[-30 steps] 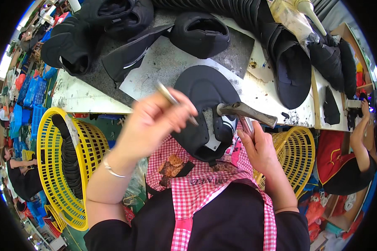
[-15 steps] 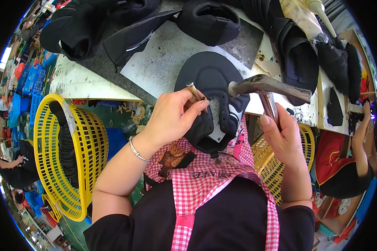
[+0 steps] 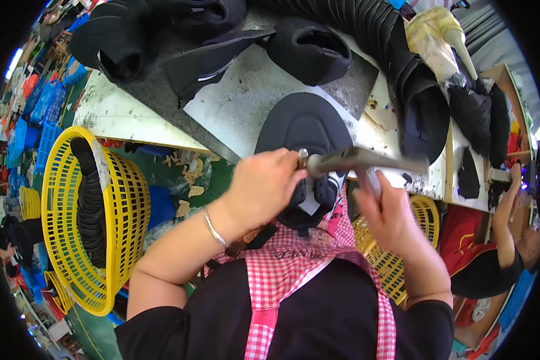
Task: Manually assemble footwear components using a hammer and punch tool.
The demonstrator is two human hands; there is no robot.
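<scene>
A black padded shoe upper with a lace opening lies in front of me, reaching from the table's near edge toward my apron. My left hand is closed round a short metal punch over the lace opening; its lower end is hidden by my fingers. My right hand grips the handle of a steel hammer. The hammer's striking face is at the punch's top; I cannot tell whether they touch. Motion slightly blurs the hammer and the right hand.
Black shoe uppers and a long row of stacked black pieces lie on the table behind a pale board. A yellow basket with black pieces stands left, another yellow basket right. A co-worker sits at far right.
The hammer has swung left to the punch's top. My left hand has moved slightly right and down with the punch, now over the lace opening. The view has shifted a little.
</scene>
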